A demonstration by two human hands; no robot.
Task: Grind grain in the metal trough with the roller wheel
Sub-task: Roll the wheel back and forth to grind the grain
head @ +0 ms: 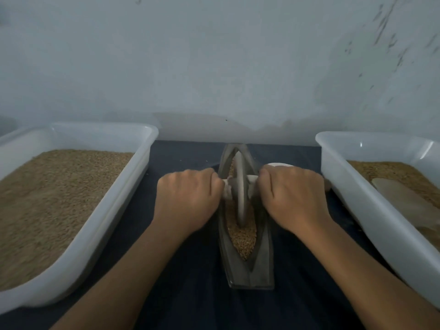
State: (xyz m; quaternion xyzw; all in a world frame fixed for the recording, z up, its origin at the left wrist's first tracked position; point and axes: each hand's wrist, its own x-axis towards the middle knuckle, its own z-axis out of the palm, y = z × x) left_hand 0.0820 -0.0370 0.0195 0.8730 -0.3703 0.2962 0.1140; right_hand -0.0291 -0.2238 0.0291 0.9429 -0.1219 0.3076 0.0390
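Note:
A boat-shaped metal trough (262,263) lies lengthwise on the dark cloth in front of me, with brown grain (242,241) heaped in its groove. The grey roller wheel (240,186) stands upright in the groove around the trough's middle. A pale axle handle sticks out on each side of the wheel. My left hand (188,198) grips the left handle and my right hand (295,198) grips the right one, knuckles up. The handles are mostly hidden by my fingers.
A white plastic tub (112,210) full of grain stands to the left. Another white tub (371,210) on the right holds grain and a flat pale scoop (409,201). A small pale object (281,165) lies behind my right hand. A wall rises just beyond the trough.

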